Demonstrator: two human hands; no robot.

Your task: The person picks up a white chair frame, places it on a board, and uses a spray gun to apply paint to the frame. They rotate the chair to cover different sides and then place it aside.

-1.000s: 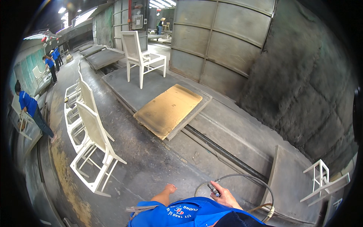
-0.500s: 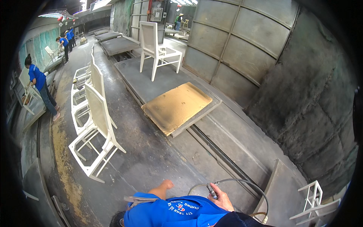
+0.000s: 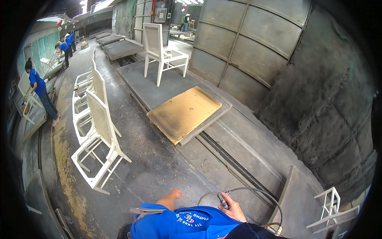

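Note:
My right hand is closed around a grey metal fitting on a thin dark hose, close in front of my blue shirt. The hose arcs to the right of the hand and down to a brass-coloured end; a shorter loop curves away on its left. My left hand is to the left, low over the floor, and touches nothing that I can see; its fingers are hidden from view. The nearest piece of furniture is a white chair at the front of a row, ahead and to the left.
A low grey platform ahead carries a brown cardboard sheet and a white chair. Floor rails run out from beneath it. Metal panels and a dark wall stand right. Co-workers in blue handle chairs at left.
The surroundings have shifted slightly left in the picture. My right hand keeps its grip on the hose fitting, and my left hand stays in place.

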